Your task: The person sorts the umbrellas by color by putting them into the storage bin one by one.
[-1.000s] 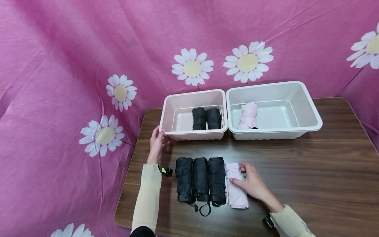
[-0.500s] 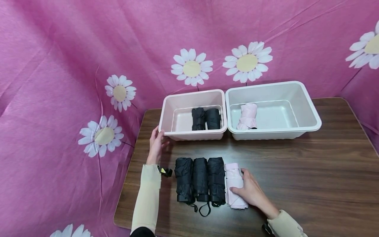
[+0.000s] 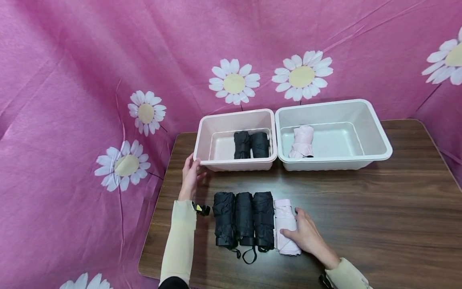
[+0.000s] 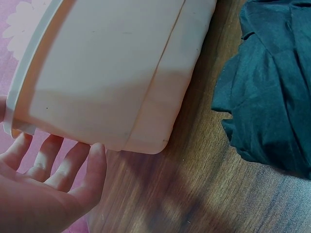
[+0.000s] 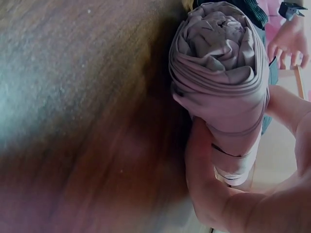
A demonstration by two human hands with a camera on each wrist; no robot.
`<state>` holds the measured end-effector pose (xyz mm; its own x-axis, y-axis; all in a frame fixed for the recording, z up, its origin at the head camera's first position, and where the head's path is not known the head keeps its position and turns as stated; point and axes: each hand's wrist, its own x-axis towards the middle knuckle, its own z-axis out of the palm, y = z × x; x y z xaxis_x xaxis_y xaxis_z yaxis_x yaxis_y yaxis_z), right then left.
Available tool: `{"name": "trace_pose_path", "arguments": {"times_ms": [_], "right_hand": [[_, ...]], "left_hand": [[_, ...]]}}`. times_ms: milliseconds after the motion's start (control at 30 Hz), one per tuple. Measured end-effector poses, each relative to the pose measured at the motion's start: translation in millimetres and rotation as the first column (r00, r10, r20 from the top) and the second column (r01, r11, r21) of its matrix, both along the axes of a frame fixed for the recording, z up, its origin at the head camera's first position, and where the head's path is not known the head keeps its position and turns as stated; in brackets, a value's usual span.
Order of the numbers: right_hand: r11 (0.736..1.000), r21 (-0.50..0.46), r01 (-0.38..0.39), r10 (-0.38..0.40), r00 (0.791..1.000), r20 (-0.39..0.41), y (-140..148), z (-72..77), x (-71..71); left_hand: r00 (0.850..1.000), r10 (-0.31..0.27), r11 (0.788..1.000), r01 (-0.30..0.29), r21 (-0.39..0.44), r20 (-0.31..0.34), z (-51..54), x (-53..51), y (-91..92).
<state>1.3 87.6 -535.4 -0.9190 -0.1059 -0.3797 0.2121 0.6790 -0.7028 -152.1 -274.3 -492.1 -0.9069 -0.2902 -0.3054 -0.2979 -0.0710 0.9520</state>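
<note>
My right hand (image 3: 308,233) grips a folded pink umbrella (image 3: 284,220) lying on the table, thumb on one side and fingers on the other. In the right wrist view, the umbrella's bunched cloth end (image 5: 221,43) faces the camera, and curled fingers (image 5: 201,160) hold its sides. Three folded black umbrellas (image 3: 244,218) lie in a row left of it, two with wrist loops showing. At the front left corner of the pale pink bin (image 3: 234,163), my left hand (image 3: 189,176) holds the rim; its thumb is mostly cut off in the left wrist view, its fingers against the outside.
Two black umbrellas (image 3: 250,145) lie inside the pink bin. A larger whitish bin (image 3: 332,162) stands beside it on the right, with one pink umbrella (image 3: 302,141) in it. Behind the wooden table (image 3: 390,200) hangs a pink cloth (image 3: 180,48) with daisies.
My right hand has come in closer on the pink umbrella, its fingers now down along the right side. The left hand stays at the bin corner.
</note>
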Motion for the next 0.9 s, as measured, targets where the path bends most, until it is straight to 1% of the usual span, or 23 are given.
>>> {"name": "trace_pose_path", "arguments": {"times_ms": [200, 433, 667, 800, 900], "right_hand": [[1.000, -0.009, 0.015, -0.015, 1.000, -0.015, -1.0, -0.1, 1.9], [1.000, -0.015, 0.024, -0.024, 1.000, -0.012, -2.1, -1.2, 1.3], [0.999, -0.014, 0.041, -0.041, 0.999, -0.010, -5.6, -2.6, 1.2], [0.999, -0.012, 0.045, -0.045, 0.999, -0.010, -8.4, -4.0, 2.3], [0.999, -0.004, 0.044, -0.044, 0.999, -0.006, -7.5, -3.9, 0.5]], "left_hand": [[1.000, 0.001, 1.000, -0.002, -0.006, -0.005, 0.7, 1.0, 1.4], [1.000, -0.001, 1.000, 0.001, -0.006, -0.013, -0.1, 1.2, 1.2], [1.000, -0.003, 1.000, 0.003, 0.012, -0.023, -1.9, 1.3, 0.2], [1.000, -0.011, 1.000, 0.011, 0.007, -0.003, -1.0, 1.5, -0.8], [1.000, -0.006, 1.000, 0.006, 0.006, 0.016, 0.1, -0.4, 0.6]]}}
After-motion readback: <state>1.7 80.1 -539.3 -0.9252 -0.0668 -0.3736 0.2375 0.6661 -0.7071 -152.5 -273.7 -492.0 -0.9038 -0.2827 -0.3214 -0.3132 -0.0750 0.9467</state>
